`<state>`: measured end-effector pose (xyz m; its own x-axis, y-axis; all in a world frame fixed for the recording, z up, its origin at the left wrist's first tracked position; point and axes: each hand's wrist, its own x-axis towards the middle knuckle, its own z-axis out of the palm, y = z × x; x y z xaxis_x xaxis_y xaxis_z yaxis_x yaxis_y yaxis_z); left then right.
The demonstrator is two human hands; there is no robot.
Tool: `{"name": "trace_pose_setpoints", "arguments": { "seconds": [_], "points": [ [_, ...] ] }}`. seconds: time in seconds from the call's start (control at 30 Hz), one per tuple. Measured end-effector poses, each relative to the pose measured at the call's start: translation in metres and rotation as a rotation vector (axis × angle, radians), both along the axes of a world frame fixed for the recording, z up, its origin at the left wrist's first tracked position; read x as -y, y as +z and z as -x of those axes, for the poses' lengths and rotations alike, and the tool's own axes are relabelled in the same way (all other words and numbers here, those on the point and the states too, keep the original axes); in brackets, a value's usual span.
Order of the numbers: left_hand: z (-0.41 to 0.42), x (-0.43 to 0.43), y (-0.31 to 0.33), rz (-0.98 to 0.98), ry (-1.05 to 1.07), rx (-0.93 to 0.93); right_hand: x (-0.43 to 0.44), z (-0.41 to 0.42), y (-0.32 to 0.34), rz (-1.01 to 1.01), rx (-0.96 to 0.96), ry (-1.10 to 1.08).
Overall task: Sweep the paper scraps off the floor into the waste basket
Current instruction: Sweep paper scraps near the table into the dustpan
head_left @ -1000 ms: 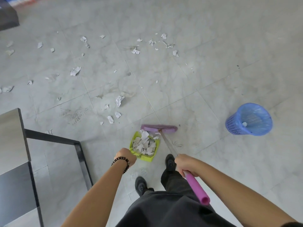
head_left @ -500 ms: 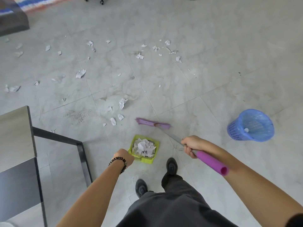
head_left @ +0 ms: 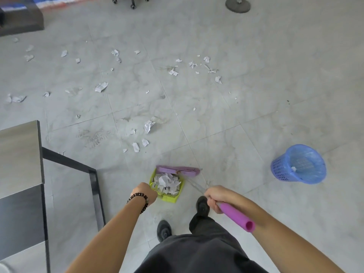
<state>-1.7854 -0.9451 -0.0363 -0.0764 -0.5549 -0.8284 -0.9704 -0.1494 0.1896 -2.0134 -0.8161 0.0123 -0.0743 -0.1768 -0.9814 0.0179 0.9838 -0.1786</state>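
The right hand (head_left: pixel 217 198) gripped the purple broom (head_left: pixel 235 214) handle and the left hand (head_left: pixel 144 195) clenched the green dustpan (head_left: pixel 167 197), heaped with paper, the broom head touching its far lip, while scraps (head_left: pixel 148 126) littered the floor (head_left: pixel 256 75) beyond and the blue basket (head_left: pixel 298 164) stood well apart on the right.

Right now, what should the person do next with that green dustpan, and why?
Probably carry the green dustpan to the blue basket and tip it in. It is already piled with paper scraps, with the purple broom head at its mouth. The left hand holds it; the basket stands to the right.
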Motion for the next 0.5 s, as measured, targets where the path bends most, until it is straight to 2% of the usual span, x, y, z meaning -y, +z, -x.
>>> {"name": "trace_pose_setpoints", "arguments": {
  "seconds": [0.07,0.23,0.4,0.5],
  "points": [
    [-0.005,0.003,0.005,0.004,0.004,-0.018,0.002,0.014,0.012,-0.061,0.080,-0.182],
    [-0.032,0.014,0.011,0.021,0.125,-0.043,0.021,0.011,0.024,-0.013,0.099,-0.350],
    [-0.065,0.025,0.016,0.054,0.308,-0.099,0.055,-0.031,0.020,0.085,0.068,-0.301],
    [-0.081,0.038,0.014,0.066,0.406,-0.120,0.084,-0.046,0.013,0.206,-0.048,-0.226]
  ]
}}
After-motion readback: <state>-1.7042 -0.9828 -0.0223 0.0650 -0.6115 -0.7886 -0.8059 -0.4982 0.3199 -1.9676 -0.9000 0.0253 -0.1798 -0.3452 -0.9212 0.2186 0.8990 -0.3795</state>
